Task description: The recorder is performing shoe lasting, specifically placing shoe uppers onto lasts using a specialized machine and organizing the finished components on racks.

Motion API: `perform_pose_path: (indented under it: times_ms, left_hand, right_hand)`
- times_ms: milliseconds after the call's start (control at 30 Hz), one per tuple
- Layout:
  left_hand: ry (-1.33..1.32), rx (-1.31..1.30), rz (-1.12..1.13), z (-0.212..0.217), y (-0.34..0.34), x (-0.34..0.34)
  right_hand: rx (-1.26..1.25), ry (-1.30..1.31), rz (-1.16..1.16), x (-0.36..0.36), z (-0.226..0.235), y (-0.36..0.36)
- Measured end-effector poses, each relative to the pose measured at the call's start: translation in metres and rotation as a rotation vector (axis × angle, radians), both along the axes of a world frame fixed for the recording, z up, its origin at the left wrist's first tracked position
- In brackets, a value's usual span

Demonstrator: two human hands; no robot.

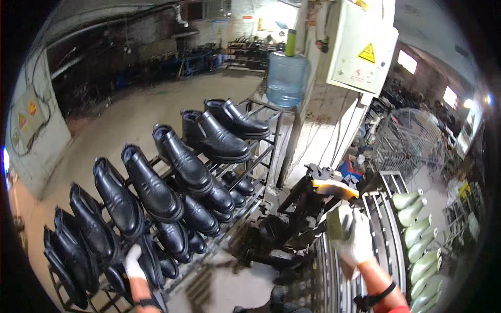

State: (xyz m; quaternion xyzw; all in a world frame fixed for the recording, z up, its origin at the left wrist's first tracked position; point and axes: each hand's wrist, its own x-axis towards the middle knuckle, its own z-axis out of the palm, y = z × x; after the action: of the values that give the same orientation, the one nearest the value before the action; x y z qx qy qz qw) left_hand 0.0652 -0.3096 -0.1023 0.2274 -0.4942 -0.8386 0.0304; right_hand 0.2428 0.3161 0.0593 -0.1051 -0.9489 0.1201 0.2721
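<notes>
- The right hand (359, 241) curls round a green block (337, 223), likely to steady it, by the slatted rack (376, 193).
- The left hand (134, 263) is in among the black shoes (153, 185); I can't tell whether its fingers pinch one.
- The shoes sit toes toward the aisle on the shoe rack (274, 148), perhaps to pack closely.
- Floor (229, 284) between the racks leaves room; dark machinery (292, 208) crowds its far end.

Ankle boots (151, 185) rest on a shoe rack (275, 143) at left, a water jug (286, 81) behind them, a pillar (314, 136) beside it, shoe lasts (416, 231) far right.
</notes>
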Motion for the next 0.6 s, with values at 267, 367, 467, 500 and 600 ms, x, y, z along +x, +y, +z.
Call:
perform_pose_path:
  times_ms: [267, 367, 467, 500, 600]
  left_hand:
    - [0.104, 0.018, -0.171, 0.083, 0.091, 0.093]
    - [0.114, 0.025, -0.286, 0.104, 0.128, 0.101]
    - [0.04, 0.07, -0.516, 0.092, 0.208, 0.098]
    - [-0.022, 0.072, -0.612, 0.083, 0.233, 0.114]
    - [-0.241, 0.1, -0.931, 0.056, 0.308, 0.145]
  right_hand:
    - [-0.96, -0.104, 0.053, 0.049, 0.004, 0.088]
    - [-1.735, 0.058, -0.035, 0.127, -0.073, 0.113]
    - [-1.994, 0.506, 0.037, 0.181, -0.174, 0.033]
    - [-2.192, 0.484, -0.14, 0.19, -0.186, 0.015]
    - [-2.511, 0.488, -0.31, 0.233, -0.262, 0.027]
